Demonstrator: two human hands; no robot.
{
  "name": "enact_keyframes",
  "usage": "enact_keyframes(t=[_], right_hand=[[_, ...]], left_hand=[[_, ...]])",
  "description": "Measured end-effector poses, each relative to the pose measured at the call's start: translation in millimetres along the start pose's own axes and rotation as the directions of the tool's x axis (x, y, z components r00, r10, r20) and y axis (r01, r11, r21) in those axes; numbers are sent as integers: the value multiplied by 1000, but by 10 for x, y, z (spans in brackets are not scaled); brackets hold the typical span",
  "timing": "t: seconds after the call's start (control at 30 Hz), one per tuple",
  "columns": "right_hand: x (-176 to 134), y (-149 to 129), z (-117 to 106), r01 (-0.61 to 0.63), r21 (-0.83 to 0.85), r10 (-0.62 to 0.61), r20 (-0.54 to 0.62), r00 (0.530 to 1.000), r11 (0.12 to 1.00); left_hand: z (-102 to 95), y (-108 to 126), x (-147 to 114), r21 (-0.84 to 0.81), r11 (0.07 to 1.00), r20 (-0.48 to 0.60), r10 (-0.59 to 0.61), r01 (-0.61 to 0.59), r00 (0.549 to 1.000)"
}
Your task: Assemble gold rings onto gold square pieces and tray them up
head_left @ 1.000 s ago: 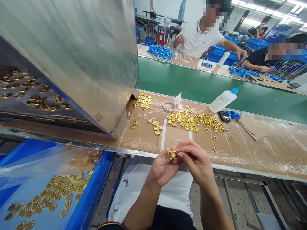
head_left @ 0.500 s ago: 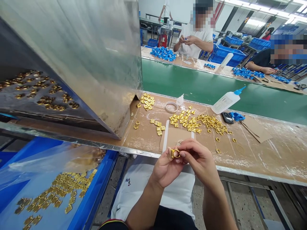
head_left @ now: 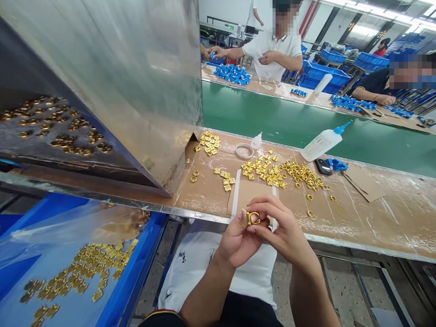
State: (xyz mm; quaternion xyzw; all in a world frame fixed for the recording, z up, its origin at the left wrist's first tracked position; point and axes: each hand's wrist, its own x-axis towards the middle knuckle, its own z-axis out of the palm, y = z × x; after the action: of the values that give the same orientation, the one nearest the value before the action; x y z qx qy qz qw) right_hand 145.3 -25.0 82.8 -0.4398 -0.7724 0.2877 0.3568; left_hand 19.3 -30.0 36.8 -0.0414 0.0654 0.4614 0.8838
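Just above the near table edge, a gold ring with a flat square top point(head_left: 253, 218) is held between both hands. My left hand point(head_left: 236, 245) is closed on it, with the thumb against its flat top. My right hand point(head_left: 281, 227) reaches in from the other side, its index finger and thumb closed about the band; its other fingers are partly hidden. Beneath the hands lies a cardboard pad point(head_left: 254, 193) with white tape strips. Beyond it are gold square pieces point(head_left: 262, 168) and a pile of plain gold rings point(head_left: 303, 175).
A metal hood point(head_left: 143, 81) stands at left, with gold rings under it. Below it, a blue crate point(head_left: 146, 245) holds flat gold pieces. A white bottle point(head_left: 325, 144), a tape roll point(head_left: 244, 151) and a green belt point(head_left: 252, 104) lie beyond. Co-workers point(head_left: 275, 54) sit across.
My right thumb and index finger have spread from the ring's side to above and below the band. Across the belt, a co-worker's arm has stretched leftward to another hand near a blue piece.
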Motion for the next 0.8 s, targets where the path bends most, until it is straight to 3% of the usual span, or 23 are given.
enact_keyframes(t=[0.43, 0.57, 0.7, 0.77, 0.8], right_hand=[[18, -6, 13, -24, 24, 25, -40, 999, 999], [-5, -61, -19, -8, 18, 8, -26, 1000, 1000], [125, 148, -270, -7, -95, 1, -57, 998, 995], [330, 428, -482, -84, -258, 60, -99, 993, 962], [469, 595, -592, -178, -358, 144, -120, 982, 916]], left_hand=[[-34, 3, 35, 54, 998, -15, -34, 35, 999], [-68, 73, 51, 125, 987, -51, -99, 104, 994], [-127, 188, 67, 245, 968, -1, -51, 50, 999], [-148, 248, 63, 314, 949, 22, 8, -15, 1000], [-150, 277, 57, 352, 935, 14, 47, -49, 999]])
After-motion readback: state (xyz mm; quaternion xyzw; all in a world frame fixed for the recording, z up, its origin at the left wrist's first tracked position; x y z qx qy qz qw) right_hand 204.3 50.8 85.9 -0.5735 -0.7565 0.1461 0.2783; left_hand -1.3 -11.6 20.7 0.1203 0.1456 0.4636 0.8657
